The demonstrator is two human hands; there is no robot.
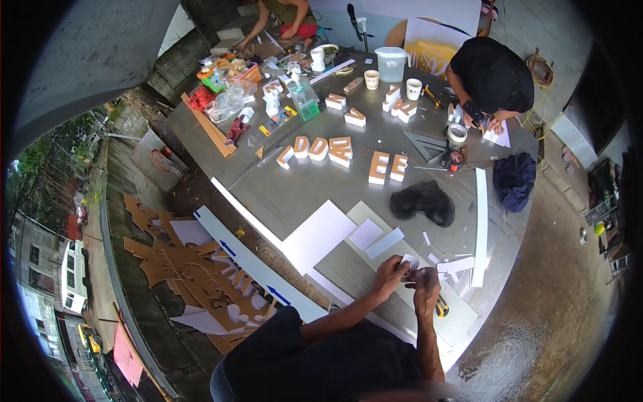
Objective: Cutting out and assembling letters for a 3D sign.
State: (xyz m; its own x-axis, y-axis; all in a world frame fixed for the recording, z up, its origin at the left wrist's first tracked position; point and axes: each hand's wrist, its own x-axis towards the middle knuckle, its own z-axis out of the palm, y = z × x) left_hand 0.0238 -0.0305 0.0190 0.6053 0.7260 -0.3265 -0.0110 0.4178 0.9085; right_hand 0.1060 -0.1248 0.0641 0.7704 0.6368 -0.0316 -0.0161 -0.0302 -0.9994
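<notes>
Two hands meet over the near edge of the grey bench [295,194], at about six o'clock in the view: the left hand [390,273] and the right hand [424,285] both have their fingers closed on one small white piece [409,262], held just above the bench top. At nine o'clock from the hands lies a large white sheet [319,236], with two smaller white panels [374,238] just beyond it. At twelve o'clock, well apart, sits a crumpled black cloth [423,202], and farther up stand chunky brown-and-white letters [386,166]. At three o'clock, thin white strips [457,264] lie near a long white strip [480,224]. Under the right wrist a yellow-and-black tool [441,307] peeks out. At one o'clock another person [492,77] leans over the far bench corner.
</notes>
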